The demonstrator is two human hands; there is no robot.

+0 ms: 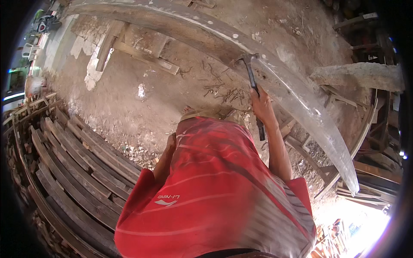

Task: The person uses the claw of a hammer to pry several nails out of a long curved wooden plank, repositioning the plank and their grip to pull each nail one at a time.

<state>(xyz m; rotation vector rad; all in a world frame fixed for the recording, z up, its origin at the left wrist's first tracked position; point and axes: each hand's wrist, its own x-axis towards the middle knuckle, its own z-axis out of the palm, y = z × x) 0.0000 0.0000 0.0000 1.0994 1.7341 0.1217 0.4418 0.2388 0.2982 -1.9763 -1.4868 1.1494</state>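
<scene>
My right hand (261, 105) is wrapped round the dark handle of a claw hammer (251, 76). The handle's butt sticks out below my fist. The hammer's metal head is up at the inner edge of a long, thick wooden beam (297, 92); whether it touches the wood I cannot tell. This beam sweeps from the far left to the near right, with pale patches along its top. My left forearm (164, 161) hangs beside my red shirt, and the hand at its end is hidden against the shirt, so its fingers do not show.
Thin dark pieces (232, 95), perhaps nails or twigs, lie scattered on the dirt floor. Boards (146, 56) rest on the ground at the far left. Stacked planks (81, 159) fill the left side. A rough pale beam (357, 76) and more timber stand at the right.
</scene>
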